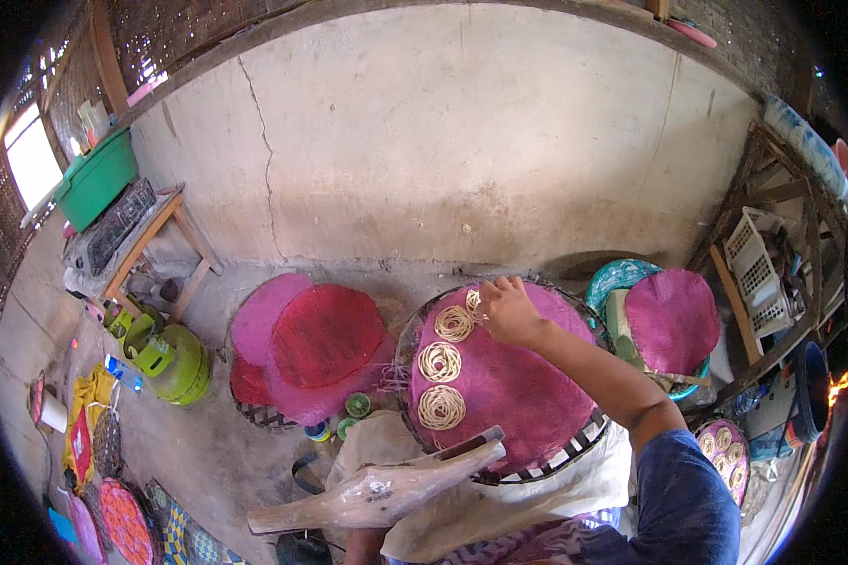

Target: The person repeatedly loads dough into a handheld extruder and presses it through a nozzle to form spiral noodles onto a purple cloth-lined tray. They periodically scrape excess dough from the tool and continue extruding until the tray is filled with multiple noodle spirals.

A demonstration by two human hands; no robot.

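My right hand [504, 309], fingers curled, is at the top of a magenta cloth [513, 405] on a round woven tray [579, 443], touching a small cream coil [471, 303]; whatever it grips is hidden. Three larger coils of pale strands [440, 362] lie in a curved line along the cloth's left side. A long, worn wooden implement [377, 492] crosses below the tray over cream fabric [575, 485]. Part of my left forearm [365, 543] shows beneath the wood; the hand itself is hidden.
Pink and red cloths [325, 334] on a tray are left, near green gas cylinders [174, 363] and a wooden table [170, 235]. Right are a teal basin [612, 278], wooden rack [735, 254], tray of coils [721, 457] and small flame [839, 388]. A cracked wall [396, 141] is behind.
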